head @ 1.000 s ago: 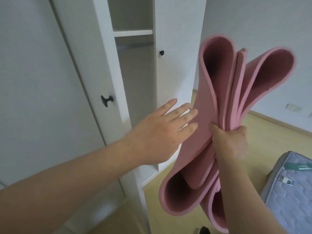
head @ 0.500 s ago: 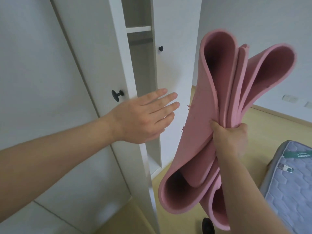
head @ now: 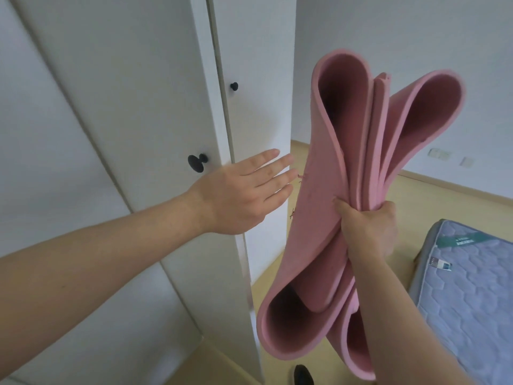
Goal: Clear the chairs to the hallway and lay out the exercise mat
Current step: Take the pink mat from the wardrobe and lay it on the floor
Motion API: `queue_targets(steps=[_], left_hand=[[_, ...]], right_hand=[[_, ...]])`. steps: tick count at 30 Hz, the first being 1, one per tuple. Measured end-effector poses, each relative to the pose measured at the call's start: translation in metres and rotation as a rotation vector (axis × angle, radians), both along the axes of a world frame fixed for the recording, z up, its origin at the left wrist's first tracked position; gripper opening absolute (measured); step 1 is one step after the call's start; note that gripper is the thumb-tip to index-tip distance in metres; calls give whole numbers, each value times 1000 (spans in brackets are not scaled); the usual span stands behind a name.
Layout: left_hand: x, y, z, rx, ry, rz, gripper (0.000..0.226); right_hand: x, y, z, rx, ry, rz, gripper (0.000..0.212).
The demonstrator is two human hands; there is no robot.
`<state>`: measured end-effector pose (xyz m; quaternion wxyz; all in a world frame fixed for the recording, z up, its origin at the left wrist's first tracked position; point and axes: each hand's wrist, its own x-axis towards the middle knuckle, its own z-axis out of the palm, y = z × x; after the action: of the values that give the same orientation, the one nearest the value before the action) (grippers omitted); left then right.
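Note:
A pink foam exercise mat (head: pixel 344 151), folded into loose loops, hangs in the air at the right of the head view. My right hand (head: pixel 369 232) grips the bundle at its pinched middle, with loops bulging above and below the fist. My left hand (head: pixel 247 195) is stretched out flat with straight fingers, pressing on the white wardrobe door (head: pixel 155 107) beside its black knob (head: pixel 196 162). That door stands nearly flush with the neighbouring door (head: pixel 258 79). No chairs are in view.
A grey-blue quilted mattress (head: pixel 469 295) lies at the lower right on the wooden floor (head: pixel 433 201). White walls rise behind the mat, with sockets (head: pixel 440 154) low on the right wall. A dark object (head: pixel 303 375) sits on the floor at the bottom edge.
My left hand has pushed the wardrobe door round until the open compartment and shelf are covered. My right hand keeps the mat in about the same place.

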<state>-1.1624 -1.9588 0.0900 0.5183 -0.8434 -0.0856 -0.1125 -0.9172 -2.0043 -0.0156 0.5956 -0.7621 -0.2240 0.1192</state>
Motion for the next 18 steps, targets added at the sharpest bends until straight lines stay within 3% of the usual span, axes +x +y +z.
queue_targets(steps=[18], left_hand=[[69, 87, 7, 20, 57, 162, 54]], right_hand=[[50, 79, 12, -54, -10, -4, 70]])
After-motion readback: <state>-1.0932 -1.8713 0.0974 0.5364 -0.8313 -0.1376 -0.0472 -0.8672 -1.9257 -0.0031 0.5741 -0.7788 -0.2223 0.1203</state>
